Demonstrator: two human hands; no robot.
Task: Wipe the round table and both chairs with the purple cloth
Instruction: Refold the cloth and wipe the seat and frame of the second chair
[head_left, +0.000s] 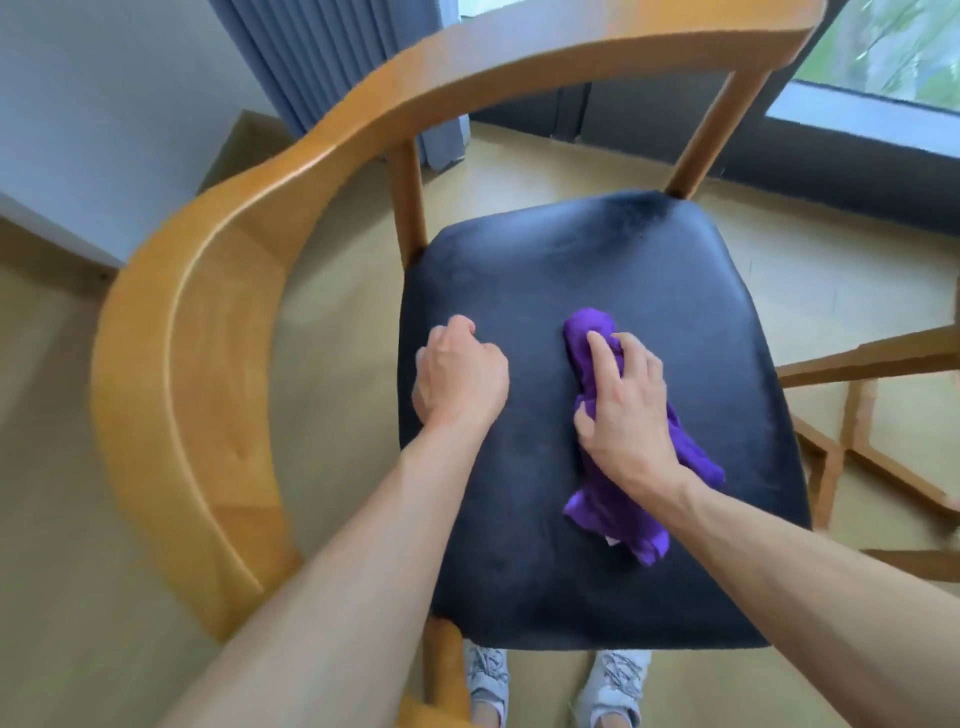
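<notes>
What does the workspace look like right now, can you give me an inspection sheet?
Surface: black chair seat, dull smears showing.
Job's things: purple cloth bunched on the seat; wooden chair with curved backrest.
Clutter: nothing seen.
Grips: right hand holds the cloth against the seat; left hand curled at the seat's left edge, fingers hidden.
Cables: nothing seen.
Surroundings: grey curtain, window, wood floor, grey shoes.

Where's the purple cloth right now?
In the head view, the purple cloth lies bunched on the chair's black seat, right of centre, under the right hand, whose fingers curl over it; the left hand rests beside it.
</notes>
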